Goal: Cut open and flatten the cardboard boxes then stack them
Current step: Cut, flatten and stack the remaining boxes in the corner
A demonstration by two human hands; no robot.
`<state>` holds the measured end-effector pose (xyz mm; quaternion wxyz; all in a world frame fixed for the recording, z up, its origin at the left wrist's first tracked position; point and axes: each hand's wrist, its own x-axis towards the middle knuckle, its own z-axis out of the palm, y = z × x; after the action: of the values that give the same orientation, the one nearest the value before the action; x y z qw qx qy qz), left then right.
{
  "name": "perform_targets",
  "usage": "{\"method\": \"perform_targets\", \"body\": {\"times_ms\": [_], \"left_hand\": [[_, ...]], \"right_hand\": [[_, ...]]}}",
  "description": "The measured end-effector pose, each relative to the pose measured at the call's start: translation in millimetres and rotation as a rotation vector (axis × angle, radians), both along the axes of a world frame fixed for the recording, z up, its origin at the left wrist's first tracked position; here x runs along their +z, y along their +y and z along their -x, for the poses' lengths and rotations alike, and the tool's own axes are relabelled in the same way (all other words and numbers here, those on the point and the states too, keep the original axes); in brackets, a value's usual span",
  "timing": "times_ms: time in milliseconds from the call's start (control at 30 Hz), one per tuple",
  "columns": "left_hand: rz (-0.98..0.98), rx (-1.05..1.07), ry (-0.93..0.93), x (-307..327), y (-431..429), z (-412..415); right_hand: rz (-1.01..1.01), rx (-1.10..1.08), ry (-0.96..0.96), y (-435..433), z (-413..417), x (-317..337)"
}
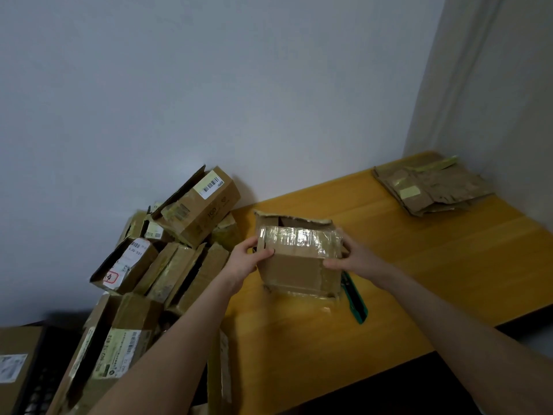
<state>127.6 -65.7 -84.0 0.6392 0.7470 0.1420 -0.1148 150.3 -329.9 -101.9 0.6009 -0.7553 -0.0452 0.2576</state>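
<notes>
A small brown cardboard box (299,265) with clear tape across its upper face stands on the yellow table (449,250), its top flaps torn open. My left hand (250,257) grips its left side, thumb on the front face. My right hand (353,257) grips its right side. A green utility knife (356,298) lies on the table just right of the box, under my right wrist. Flattened cardboard (434,187) is stacked at the table's far right corner.
A heap of several unflattened boxes (167,259) with shipping labels is piled left of the table against the white wall. Another box (15,369) sits at the lower left. The table's front edge runs diagonally at lower right.
</notes>
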Motion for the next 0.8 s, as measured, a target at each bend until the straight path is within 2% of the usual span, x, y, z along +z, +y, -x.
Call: {"method": "perform_targets", "body": {"times_ms": [100,233,300,433,533,700,767,800], "left_hand": [[0.002,-0.006,-0.052,-10,0,3],[-0.276,-0.053,-0.157,-13,6,3],[-0.398,-0.102,-0.24,-10,8,4],[-0.454,-0.157,-0.283,-7,5,9],[-0.539,-0.272,-0.266,-4,12,9],[-0.916,-0.779,-0.103,6,38,3],[-0.872,-0.798,-0.047,16,44,-2],[-0.733,-0.722,-0.025,23,47,-4]], "right_hand": [[-0.037,-0.09,0.167,6,-1,-3],[-0.074,-0.23,0.233,5,-10,-4],[-0.032,-0.208,0.191,6,-14,-1],[0.147,-0.216,-0.004,14,-17,-1],[0.15,-0.368,-0.044,25,-21,7],[0.181,-0.544,0.036,31,-27,16],[0.194,-0.571,0.03,32,-25,13],[0.195,-0.571,0.024,33,-23,12]]}}
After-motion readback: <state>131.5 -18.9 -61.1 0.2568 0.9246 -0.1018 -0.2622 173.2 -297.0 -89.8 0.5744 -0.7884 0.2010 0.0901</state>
